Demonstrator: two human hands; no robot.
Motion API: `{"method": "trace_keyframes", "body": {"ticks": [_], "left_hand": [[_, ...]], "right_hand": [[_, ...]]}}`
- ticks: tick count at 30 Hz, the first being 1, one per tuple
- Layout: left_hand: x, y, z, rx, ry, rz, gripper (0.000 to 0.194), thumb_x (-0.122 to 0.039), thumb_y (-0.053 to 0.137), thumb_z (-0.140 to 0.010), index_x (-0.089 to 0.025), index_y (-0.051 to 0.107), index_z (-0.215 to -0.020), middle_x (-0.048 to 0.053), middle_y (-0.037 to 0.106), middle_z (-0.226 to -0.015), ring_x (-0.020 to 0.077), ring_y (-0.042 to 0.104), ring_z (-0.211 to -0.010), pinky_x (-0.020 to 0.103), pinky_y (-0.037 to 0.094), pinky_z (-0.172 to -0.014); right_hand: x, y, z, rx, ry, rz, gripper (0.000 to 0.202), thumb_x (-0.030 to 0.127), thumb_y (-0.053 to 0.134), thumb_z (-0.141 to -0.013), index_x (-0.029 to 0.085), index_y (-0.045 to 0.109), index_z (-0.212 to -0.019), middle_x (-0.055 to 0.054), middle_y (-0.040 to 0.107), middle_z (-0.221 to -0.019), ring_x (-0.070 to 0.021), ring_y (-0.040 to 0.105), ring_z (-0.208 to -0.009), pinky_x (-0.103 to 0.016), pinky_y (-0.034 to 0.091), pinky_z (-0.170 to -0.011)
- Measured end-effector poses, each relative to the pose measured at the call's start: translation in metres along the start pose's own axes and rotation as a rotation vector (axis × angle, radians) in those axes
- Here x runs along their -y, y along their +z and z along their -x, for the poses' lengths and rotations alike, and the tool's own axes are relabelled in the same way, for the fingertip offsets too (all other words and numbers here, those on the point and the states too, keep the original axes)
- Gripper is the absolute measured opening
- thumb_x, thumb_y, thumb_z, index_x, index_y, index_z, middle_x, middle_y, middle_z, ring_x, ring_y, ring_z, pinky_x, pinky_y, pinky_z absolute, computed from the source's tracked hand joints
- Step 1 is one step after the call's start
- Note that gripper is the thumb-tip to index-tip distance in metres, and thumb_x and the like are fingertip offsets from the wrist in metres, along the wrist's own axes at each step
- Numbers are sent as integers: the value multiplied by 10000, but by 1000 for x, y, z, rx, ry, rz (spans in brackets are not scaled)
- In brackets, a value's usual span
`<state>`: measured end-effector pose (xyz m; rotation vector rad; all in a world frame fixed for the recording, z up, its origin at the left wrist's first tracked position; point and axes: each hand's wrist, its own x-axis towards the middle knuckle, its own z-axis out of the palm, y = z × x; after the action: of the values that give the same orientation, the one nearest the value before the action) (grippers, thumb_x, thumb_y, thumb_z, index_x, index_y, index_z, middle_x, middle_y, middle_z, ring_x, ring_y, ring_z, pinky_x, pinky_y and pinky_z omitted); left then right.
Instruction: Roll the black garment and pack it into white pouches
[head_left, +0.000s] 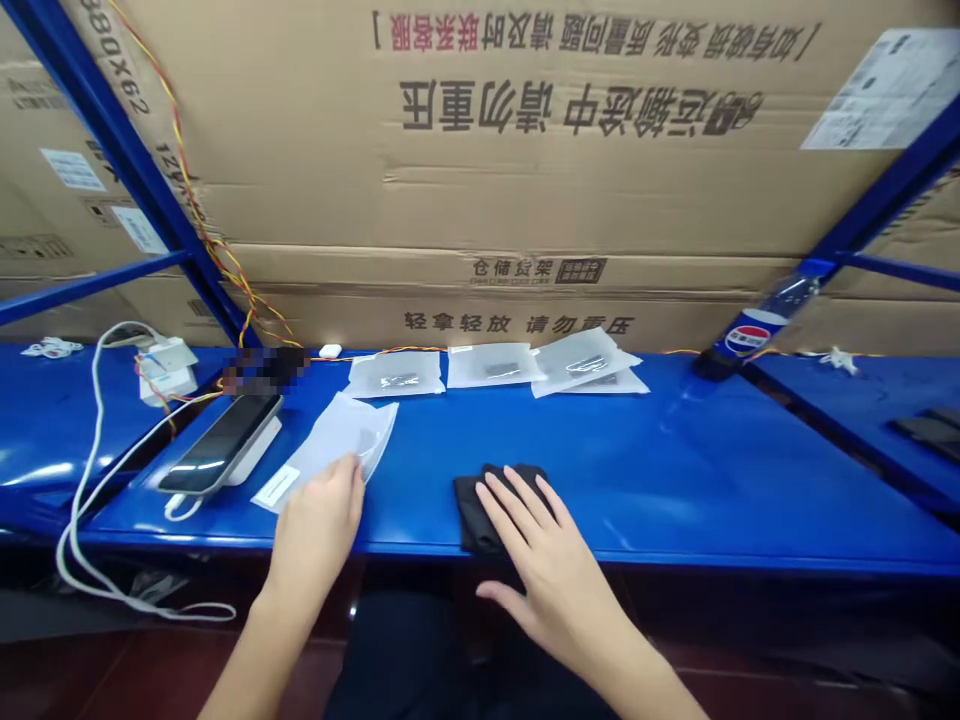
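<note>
My left hand [322, 510] pinches the near right edge of a frosted plastic bag [326, 440], which lies tilted on the blue shelf and bears a white label at its near left corner. Under the spread fingers of my right hand [536, 540] is a folded black cloth [471, 510], close to the shelf's front edge. The palm covers part of the cloth, so its full shape is hidden.
Several frosted bags [396, 375] with dark contents line the back. On the left, a phone [221, 445] leans on a white stand beside a white cable [71, 540]. A Pepsi bottle [750, 330] leans at the back right. Cardboard [525, 190] closes off the rear between blue posts.
</note>
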<state>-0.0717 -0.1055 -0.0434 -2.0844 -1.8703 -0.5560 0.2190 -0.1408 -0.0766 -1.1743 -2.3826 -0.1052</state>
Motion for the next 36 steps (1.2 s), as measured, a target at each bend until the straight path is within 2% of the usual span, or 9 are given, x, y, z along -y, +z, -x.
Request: {"method": "trace_keyframes", "body": {"ticks": [2,5,8,12,14,20,24,31,36], "left_hand": [[-7,-9,6,28,104,49,346,-249,414,-1052,-191,747,-1124,114,812,-870,293,750,-600,334,544,-526],[-20,-24,12,33,319,129,444,-106,407,-989,-251,702,-1288,94,832,-1064,277,795,-713,304,549,-524],[-38,-37,12,53,473,132,550,1,395,-905,-262,706,-1274,77,801,-1252,260,817,-813,303,594,-565],[-65,-48,4,73,540,191,541,-3,472,-906,-223,671,-1359,92,779,-1310,271,820,-966,330,668,-698],[-78,-51,-1,69,559,260,548,-11,494,-913,-210,645,-1401,93,754,-1361,288,788,-1115,377,684,-843],[-91,-47,-11,111,563,460,712,-63,591,-804,-206,567,-1502,98,659,-1503,348,546,-1473,538,573,-1127],[-91,-31,-7,68,534,534,842,22,493,-732,-227,539,-1535,67,659,-1506,325,463,-1537,578,500,-1200],[-109,-23,-13,1,631,602,864,31,482,-728,-214,522,-1555,69,626,-1540,319,443,-1551,616,424,-1252],[-83,-24,-21,-61,636,537,610,33,437,-928,-239,661,-1426,59,672,-1491,269,559,-1468,493,551,-1164]], "right_hand": [[-6,-7,15,-24,-30,-3,759,79,545,-973,223,326,-1685,-131,583,-1577,-357,514,-1487,-617,461,-1184],[-17,-23,33,-80,-43,-153,770,-54,397,-918,281,478,-1606,-85,692,-1456,-298,623,-1383,-547,534,-1114],[-23,-37,42,-186,153,-385,642,44,438,-970,328,576,-1529,-48,704,-1437,-285,689,-1301,-457,613,-1040],[-13,-46,37,-658,698,-354,562,263,598,-1032,223,511,-1586,-152,662,-1477,-382,662,-1330,-533,615,-1056],[-2,-48,29,-768,679,-243,624,276,630,-1026,196,462,-1621,-188,608,-1530,-420,571,-1427,-595,555,-1130],[1,-36,-3,-493,-270,-152,503,89,460,-1061,186,545,-1547,-130,731,-1364,-308,607,-1410,-554,532,-1176],[-17,-13,-15,-425,-270,-21,412,52,463,-1041,83,640,-1411,-186,755,-1292,-291,661,-1323,-453,626,-1048],[-13,17,-57,-59,88,209,263,38,590,-918,109,770,-1096,-161,804,-952,-295,776,-824,-395,662,-754],[-15,10,-74,-1,-34,112,304,56,597,-950,165,756,-1184,-113,809,-1158,-231,779,-1021,-308,638,-880]]}}
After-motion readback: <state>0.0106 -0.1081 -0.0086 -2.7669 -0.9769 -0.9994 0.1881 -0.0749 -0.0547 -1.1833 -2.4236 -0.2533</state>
